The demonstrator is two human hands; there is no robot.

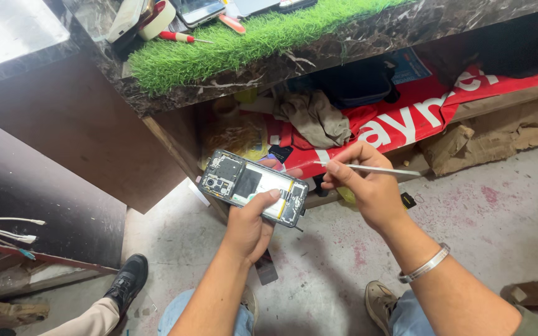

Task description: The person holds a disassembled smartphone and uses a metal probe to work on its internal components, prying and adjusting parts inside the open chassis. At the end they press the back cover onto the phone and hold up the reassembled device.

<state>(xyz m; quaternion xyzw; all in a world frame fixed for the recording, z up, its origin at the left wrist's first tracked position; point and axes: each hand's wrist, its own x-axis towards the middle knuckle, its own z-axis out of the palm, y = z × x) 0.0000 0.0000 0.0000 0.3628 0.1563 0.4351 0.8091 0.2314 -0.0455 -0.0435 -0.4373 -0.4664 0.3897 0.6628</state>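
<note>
Left hand (247, 227) gripping opened phone (253, 186), lengthwise left-right; right hand (362, 186) pinching tweezers (368, 168).

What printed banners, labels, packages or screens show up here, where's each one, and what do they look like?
Red banner: crumpled on the shelf under the counter, white lettering.
Blue printed item: behind the banner, flat, partly hidden.
Phone screen: on the counter top by the green turf, dark and glossy.
Opened phone: held in left hand, back off, no screen showing.
</note>
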